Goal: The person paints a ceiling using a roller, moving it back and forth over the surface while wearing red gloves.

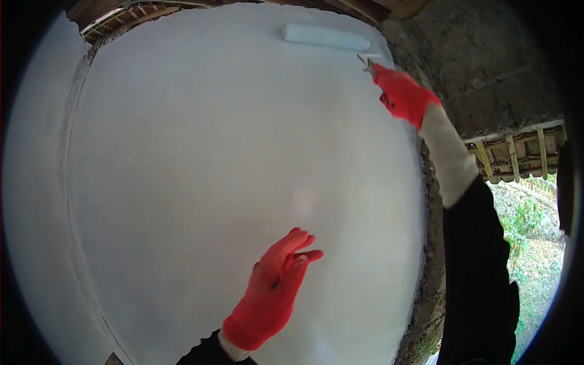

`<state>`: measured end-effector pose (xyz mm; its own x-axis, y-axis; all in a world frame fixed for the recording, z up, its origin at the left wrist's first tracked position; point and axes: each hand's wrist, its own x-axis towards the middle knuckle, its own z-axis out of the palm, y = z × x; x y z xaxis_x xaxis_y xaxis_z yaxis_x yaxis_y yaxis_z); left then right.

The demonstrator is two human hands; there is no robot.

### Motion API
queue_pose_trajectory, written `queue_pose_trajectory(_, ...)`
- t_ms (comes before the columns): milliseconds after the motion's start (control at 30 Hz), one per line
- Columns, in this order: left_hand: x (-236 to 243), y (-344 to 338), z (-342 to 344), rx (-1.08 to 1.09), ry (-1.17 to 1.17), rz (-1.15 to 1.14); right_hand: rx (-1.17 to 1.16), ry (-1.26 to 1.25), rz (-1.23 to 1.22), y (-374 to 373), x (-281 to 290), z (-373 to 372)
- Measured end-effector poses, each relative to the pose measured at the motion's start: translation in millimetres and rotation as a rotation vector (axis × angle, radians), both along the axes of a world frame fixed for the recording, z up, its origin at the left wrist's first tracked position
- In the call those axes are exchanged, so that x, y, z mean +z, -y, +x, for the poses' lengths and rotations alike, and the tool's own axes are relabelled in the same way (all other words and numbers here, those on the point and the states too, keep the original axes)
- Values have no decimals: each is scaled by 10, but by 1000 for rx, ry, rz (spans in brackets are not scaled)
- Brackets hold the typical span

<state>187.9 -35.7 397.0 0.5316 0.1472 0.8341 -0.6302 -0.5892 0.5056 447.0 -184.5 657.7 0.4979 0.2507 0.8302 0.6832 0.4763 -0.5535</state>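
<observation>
A pale white-blue paint roller (325, 36) lies against the upper part of a smooth white wall (201, 140), near its right edge. My right hand (401, 94), in a red glove with my arm stretched upward, is closed on the roller's handle below its wire frame. My left hand (277, 286), also gloved in red, is low and central in front of the wall, fingers apart and slightly bent, holding nothing; whether it touches the wall I cannot tell.
Rough dark concrete (480, 61) borders the wall at right, above a slatted, tiled roof edge (514, 152) and an opening onto plants (526, 225). Roof timbers (359, 11) run along the top. A vertical seam (68, 182) marks the wall's left side.
</observation>
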Motion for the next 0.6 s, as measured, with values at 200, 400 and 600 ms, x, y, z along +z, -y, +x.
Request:
queue_pose_trajectory(200,133,-400,-466,129,60,85,-198,209,-35,-190,1183,105)
queue_pose_trajectory(400,163,-630,-759,245,62,122,-462,432,21,-592,1687,280)
queue_pose_trajectory(600,-14,-734,-788,317,70,135,-872,589,178,-947,1852,258)
